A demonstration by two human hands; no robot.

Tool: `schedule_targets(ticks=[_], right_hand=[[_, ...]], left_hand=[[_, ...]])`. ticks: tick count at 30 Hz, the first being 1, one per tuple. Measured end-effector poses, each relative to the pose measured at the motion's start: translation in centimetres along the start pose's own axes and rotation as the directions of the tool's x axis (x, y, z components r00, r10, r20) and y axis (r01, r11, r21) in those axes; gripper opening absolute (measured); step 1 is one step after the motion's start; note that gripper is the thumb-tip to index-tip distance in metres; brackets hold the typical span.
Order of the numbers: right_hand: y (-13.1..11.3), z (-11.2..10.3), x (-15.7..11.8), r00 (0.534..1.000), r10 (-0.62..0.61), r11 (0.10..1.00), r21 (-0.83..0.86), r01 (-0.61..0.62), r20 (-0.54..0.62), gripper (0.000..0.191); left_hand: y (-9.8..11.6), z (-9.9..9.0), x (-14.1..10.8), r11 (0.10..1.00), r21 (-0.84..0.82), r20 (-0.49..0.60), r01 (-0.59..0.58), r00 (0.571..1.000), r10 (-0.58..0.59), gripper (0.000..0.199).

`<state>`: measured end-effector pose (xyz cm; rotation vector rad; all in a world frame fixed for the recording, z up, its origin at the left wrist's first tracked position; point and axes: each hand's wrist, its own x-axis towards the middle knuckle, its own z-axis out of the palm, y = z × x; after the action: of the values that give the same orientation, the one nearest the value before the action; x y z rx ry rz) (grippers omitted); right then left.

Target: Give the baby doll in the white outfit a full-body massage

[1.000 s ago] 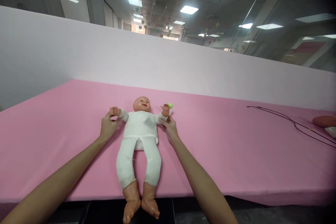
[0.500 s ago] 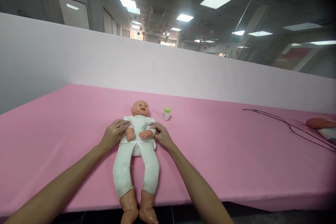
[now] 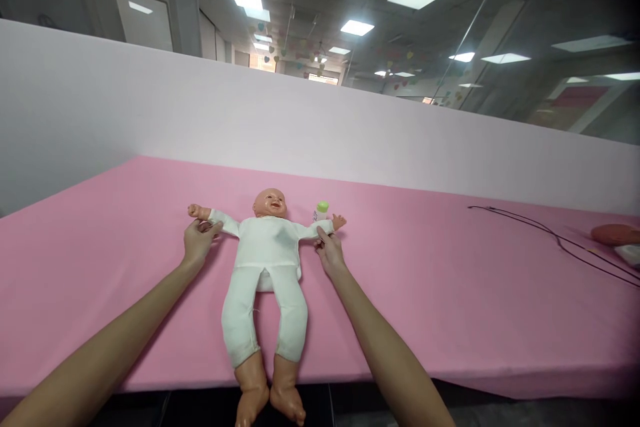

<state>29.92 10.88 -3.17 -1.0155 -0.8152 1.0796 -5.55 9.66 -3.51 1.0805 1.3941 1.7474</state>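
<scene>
A baby doll [image 3: 269, 243] with a white cloth body lies face up, its head toward the wall and both arms stretched out sideways. My left hand [image 3: 199, 240] is closed on the doll's arm at the left, close to its wrist. On the other side, my right hand [image 3: 330, 253] grips the sleeve of the opposite arm, just short of the doll's hand. The doll's feet hang past the front edge. Right behind that right-side arm stands a small bottle [image 3: 321, 210] with a green cap, its lower part hidden by the arm.
A pink sheet [image 3: 410, 293] covers the wide table. Along the back runs a white low wall [image 3: 350, 127] with glass above it. Farther right lie a thin black cord [image 3: 537, 230] and part of another doll [image 3: 615, 235] at the frame's edge.
The doll's arms, bent over its belly before, are now spread straight out to both sides. My hands have moved outward with them, the left to the left and the right to the right.
</scene>
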Motion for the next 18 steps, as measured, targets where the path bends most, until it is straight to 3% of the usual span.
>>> schedule_targets(ticks=[2,4,5,7,9,10,11,12,13,15,16,18], right_hand=[[-0.3,0.2,-0.4,0.997,-0.058,0.996,-0.071,0.062,0.054,0.042],[-0.8,0.7,-1.1,0.972,-0.134,0.973,-0.158,0.166,0.192,0.042],[-1.1,1.0,-1.6,0.94,-0.17,0.952,-0.197,0.234,0.297,0.04],[-1.4,1.5,-2.5,0.831,-0.212,0.89,-0.25,0.381,0.514,0.03],[-1.6,1.8,-3.1,0.747,-0.21,0.835,-0.282,0.473,0.631,0.025],[-1.5,1.8,-3.2,0.743,-0.208,0.829,-0.29,0.479,0.636,0.025],[-1.4,1.8,-3.2,0.765,-0.207,0.838,-0.292,0.46,0.61,0.025],[-1.3,1.8,-3.1,0.803,-0.208,0.86,-0.287,0.423,0.558,0.025],[-1.2,1.7,-2.9,0.845,-0.204,0.887,-0.273,0.373,0.494,0.025],[-1.1,1.5,-2.2,0.927,-0.185,0.941,-0.211,0.263,0.327,0.032],[-1.1,1.3,-1.8,0.955,-0.17,0.962,-0.17,0.214,0.241,0.037],[-1.3,0.8,-0.9,0.988,-0.123,0.989,-0.067,0.129,0.088,0.044]], left_hand=[[0.1,0.1,-0.3,0.983,0.109,0.057,-0.15,0.988,0.145,0.034],[0.4,0.5,-0.9,0.903,0.239,0.177,-0.357,0.931,0.321,0.027],[0.6,0.7,-1.3,0.839,0.281,0.272,-0.467,0.877,0.397,0.025],[0.8,1.1,-1.9,0.688,0.281,0.489,-0.669,0.717,0.497,0.026],[1.0,1.3,-2.3,0.566,0.225,0.625,-0.793,0.563,0.54,0.029],[1.0,1.3,-2.5,0.542,0.216,0.643,-0.812,0.536,0.547,0.03],[1.0,1.4,-2.6,0.552,0.232,0.628,-0.801,0.557,0.544,0.03],[1.0,1.3,-2.6,0.595,0.264,0.584,-0.759,0.617,0.528,0.031],[1.1,1.3,-2.6,0.663,0.297,0.517,-0.688,0.699,0.494,0.036],[1.2,1.1,-2.5,0.816,0.307,0.335,-0.49,0.858,0.389,0.066],[1.2,0.9,-2.3,0.874,0.276,0.238,-0.399,0.91,0.34,0.085],[1.3,0.5,-1.6,0.943,0.186,0.066,-0.276,0.961,0.268,0.112]])
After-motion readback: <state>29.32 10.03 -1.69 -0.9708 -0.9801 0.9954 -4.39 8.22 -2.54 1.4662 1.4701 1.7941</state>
